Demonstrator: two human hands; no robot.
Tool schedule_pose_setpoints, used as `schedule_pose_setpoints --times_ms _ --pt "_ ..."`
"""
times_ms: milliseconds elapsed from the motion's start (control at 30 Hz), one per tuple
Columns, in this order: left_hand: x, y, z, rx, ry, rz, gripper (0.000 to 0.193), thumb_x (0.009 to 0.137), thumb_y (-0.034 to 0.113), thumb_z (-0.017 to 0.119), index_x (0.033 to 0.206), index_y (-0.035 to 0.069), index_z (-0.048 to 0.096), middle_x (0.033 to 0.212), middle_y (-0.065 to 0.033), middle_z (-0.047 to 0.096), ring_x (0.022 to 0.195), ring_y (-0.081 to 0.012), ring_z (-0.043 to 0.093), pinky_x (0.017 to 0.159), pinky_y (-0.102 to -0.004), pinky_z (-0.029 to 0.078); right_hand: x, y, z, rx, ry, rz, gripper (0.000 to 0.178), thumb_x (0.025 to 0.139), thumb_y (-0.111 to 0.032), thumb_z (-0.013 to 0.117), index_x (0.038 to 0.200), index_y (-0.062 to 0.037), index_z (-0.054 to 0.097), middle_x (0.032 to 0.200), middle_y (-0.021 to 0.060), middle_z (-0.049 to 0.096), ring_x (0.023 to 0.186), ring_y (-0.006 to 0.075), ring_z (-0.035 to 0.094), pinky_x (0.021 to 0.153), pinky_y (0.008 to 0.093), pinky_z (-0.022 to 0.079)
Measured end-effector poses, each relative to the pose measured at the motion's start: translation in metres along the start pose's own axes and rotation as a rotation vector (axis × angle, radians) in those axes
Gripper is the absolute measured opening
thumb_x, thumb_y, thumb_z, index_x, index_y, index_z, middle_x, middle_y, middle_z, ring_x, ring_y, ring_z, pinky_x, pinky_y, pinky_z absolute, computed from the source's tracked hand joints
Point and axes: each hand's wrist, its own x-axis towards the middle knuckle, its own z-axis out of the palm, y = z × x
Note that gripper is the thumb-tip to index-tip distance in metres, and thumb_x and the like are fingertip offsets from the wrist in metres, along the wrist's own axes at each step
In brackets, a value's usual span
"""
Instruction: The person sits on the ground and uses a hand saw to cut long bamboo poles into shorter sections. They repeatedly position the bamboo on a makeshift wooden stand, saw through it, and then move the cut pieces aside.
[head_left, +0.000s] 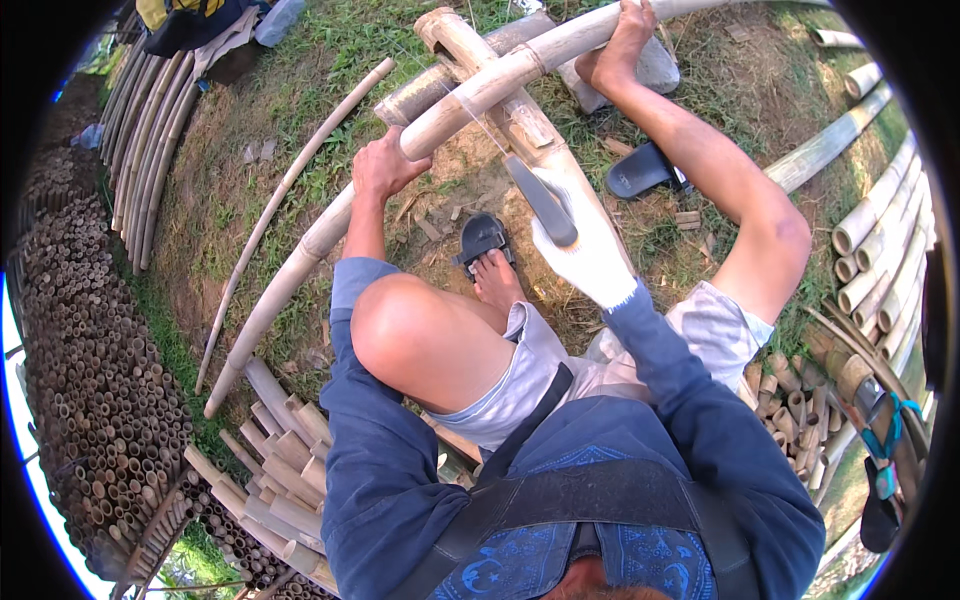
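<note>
The pale bamboo pole (535, 60) runs past both sides of our left hand (385, 165), round, smooth and ringed with nodes; its bend may be partly the lens. With so much length beyond that hand, it could roll or swing if our hold slackened. Beneath it, ahead of our right hand (580, 235), lies a stout bamboo beam (470, 42), chipped and notched; round on round, the contact looks prone to slipping. A greyer, weathered crosspiece (415, 95) lies just ahead of our left hand. The saw (535, 195) reaches from our right hand toward the pole: a smooth, dark grey handle and a thin blade seen nearly edge-on. A twist of the wrist could bind or bend that blade; whether it has bitten into the bamboo, we cannot tell. Beyond the right hand, our bare foot (618, 50) rests on the pole, unshielded should it shift. Our right hand, in a white fabric glove, grasps the handle. Our left, bare, clasps the pole near the blade, so a skipping edge could cut its fingers.
</note>
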Motion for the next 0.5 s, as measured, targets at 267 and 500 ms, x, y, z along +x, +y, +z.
schedule_pose_setpoints --times_ms 267,500 --pt "-0.006 -0.002 0.022 0.007 0.155 0.033 0.078 0.077 0.059 0.085 0.136 0.011 0.070 0.108 -0.0214 0.082 0.099 -0.0398 0.080 0.092 -0.0509 0.062 -0.018 -0.008 -0.019 -0.083 -0.045 -0.002 0.059 0.093 0.002 0.073 0.149 -0.0022 0.056 0.134 0.0159 0.069 0.125 0.0236 0.070 0.105 0.0332 0.056" --pt "-0.011 -0.002 0.011 0.019 0.001 0.004 0.078 0.078 0.061 0.084 0.137 0.010 0.069 0.110 -0.0226 0.081 0.105 -0.0398 0.079 0.095 -0.0508 0.062 0.049 0.011 0.027 -0.013 -0.022 -0.032 0.060 0.093 -0.004 0.078 0.149 -0.0045 0.057 0.134 0.0178 0.069 0.124 0.0277 0.071 0.105 0.0361 0.056"
